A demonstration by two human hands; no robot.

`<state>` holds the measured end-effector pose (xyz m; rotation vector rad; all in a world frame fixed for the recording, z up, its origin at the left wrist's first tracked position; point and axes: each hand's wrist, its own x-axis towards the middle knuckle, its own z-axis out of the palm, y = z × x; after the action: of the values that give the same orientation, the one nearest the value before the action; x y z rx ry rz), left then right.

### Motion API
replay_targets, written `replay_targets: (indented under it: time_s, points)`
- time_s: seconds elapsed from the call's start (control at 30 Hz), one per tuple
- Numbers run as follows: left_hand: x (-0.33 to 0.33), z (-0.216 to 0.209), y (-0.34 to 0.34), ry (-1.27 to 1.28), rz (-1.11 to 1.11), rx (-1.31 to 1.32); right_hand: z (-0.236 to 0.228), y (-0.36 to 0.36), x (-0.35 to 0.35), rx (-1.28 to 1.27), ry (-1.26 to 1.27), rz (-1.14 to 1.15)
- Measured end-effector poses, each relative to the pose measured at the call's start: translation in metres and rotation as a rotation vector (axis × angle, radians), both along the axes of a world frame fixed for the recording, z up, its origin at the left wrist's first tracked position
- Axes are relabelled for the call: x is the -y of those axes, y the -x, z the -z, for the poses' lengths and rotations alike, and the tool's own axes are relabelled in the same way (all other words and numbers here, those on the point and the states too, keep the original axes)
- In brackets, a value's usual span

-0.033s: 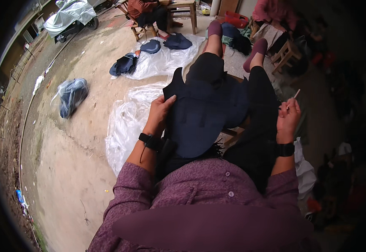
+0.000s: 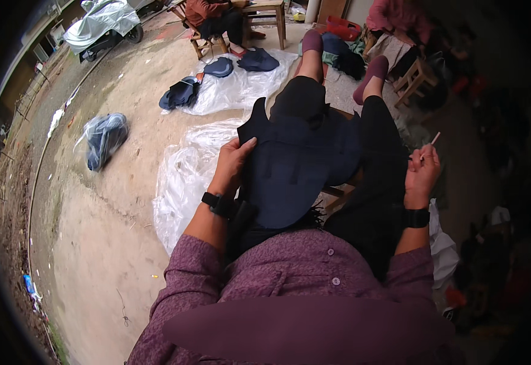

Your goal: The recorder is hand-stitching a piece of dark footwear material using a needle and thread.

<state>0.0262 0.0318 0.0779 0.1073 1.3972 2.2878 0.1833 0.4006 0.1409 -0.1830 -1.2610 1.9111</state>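
Note:
Across my lap lies a dark navy cut fabric piece (image 2: 283,173), with a pointed flap at its upper left and small strip-like marks on its surface. My left hand (image 2: 235,161) pinches its left edge, thumb on top. Off to the right and apart from the cloth, my right hand (image 2: 422,173) is closed round a thin pale stick (image 2: 437,138) that points up and outward. A faint dark line, perhaps thread, runs between this hand and the cloth. The kind of stick is too small to tell. Both wrists wear black bands.
Clear plastic sheeting (image 2: 186,176) lies left of my legs. Farther off, navy fabric stacks (image 2: 180,93) rest on another sheet. A plastic-wrapped bundle (image 2: 105,141) sits on the concrete. Two people sit ahead, near a wooden table (image 2: 265,7) and a wooden stool (image 2: 412,80).
My right hand has shifted slightly to the right with the stick, whose tip is a little farther out. The left hand and the cloth are nearly unmoved.

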Motion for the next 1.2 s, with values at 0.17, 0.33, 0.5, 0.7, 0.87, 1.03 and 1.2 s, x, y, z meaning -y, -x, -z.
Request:
replay_targets:
  time_s: [0.17,0.33,0.5,0.7,0.87,1.03,1.2]
  points:
    - [-0.002,0.001,0.002,-0.019,0.013,0.024,0.001,-0.032,-0.048,-0.013,0.005,0.139]
    - [0.001,-0.003,0.0,-0.033,0.025,0.036,-0.008,-0.059,-0.069,0.026,0.036,0.302]
    - [0.001,-0.002,0.001,-0.005,0.015,0.067,-0.014,-0.083,-0.093,0.068,-0.013,0.358]
    - [0.0,0.002,0.004,-0.058,0.026,0.095,-0.022,-0.101,-0.104,0.088,-0.051,0.429]
    - [-0.001,0.005,0.004,-0.074,0.017,0.08,-0.029,-0.109,-0.105,0.117,-0.035,0.514]
    - [-0.001,0.009,0.006,-0.074,0.018,0.067,-0.03,-0.112,-0.108,0.117,-0.001,0.571]
    - [0.001,0.014,0.009,-0.073,0.092,0.067,-0.029,-0.126,-0.124,0.159,-0.008,0.612]
